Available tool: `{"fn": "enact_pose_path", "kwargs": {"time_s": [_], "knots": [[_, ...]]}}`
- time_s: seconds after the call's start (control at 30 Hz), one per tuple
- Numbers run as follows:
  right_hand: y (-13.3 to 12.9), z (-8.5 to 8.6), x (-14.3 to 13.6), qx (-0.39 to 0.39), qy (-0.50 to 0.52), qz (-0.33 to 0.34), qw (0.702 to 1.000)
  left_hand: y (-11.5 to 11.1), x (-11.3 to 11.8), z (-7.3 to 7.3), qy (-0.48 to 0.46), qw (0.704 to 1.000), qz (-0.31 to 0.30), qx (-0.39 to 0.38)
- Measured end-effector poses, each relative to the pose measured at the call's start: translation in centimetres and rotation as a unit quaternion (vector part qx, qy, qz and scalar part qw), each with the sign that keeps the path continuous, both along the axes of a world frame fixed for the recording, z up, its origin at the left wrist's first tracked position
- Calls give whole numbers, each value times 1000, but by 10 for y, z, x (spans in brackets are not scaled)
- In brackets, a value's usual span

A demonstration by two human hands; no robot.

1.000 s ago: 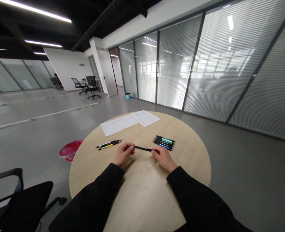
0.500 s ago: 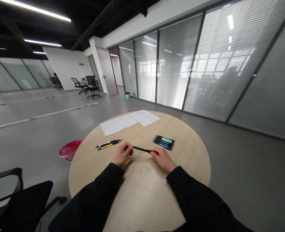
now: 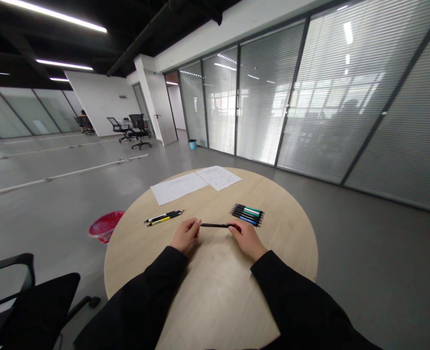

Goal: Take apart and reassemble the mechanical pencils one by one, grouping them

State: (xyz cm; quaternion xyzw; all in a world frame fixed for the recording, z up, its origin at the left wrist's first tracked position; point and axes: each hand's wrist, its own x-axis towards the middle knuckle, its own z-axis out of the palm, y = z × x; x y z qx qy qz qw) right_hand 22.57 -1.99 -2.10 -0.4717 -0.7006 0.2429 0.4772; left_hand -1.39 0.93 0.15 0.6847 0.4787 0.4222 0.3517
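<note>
Both hands pinch the slim black plastic pen (image 3: 215, 225) mid-frame: left hand (image 3: 185, 236), right hand (image 3: 246, 239) at its ends; light, stiff, likely slippery.

Black pen (image 3: 215, 225), black sleeves (image 3: 152, 287), pale wood-grain table (image 3: 215, 291), pink-red bin (image 3: 105, 226).

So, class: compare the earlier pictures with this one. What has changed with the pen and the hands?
The black pen held between the left hand and right hand has levelled out from a slight downward tilt to the right. Both hands keep their grip. The pens to either side and the papers stayed put.
</note>
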Motion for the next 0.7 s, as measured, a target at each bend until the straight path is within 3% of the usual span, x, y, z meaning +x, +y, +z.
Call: {"fn": "enact_pose_path", "kwargs": {"time_s": [0.13, 0.37, 0.7], "knots": [[1, -1, 0, -15, 30, -7, 999, -3, 2, 1, 6, 1000, 14, -25], [6, -7, 2, -13, 43, -33, 998, -1, 3, 4, -131, 991, -39, -13], [6, -9, 3, -22, 34, -26, 999, 3, 1, -3, -122, 992, -24, -33]]}}
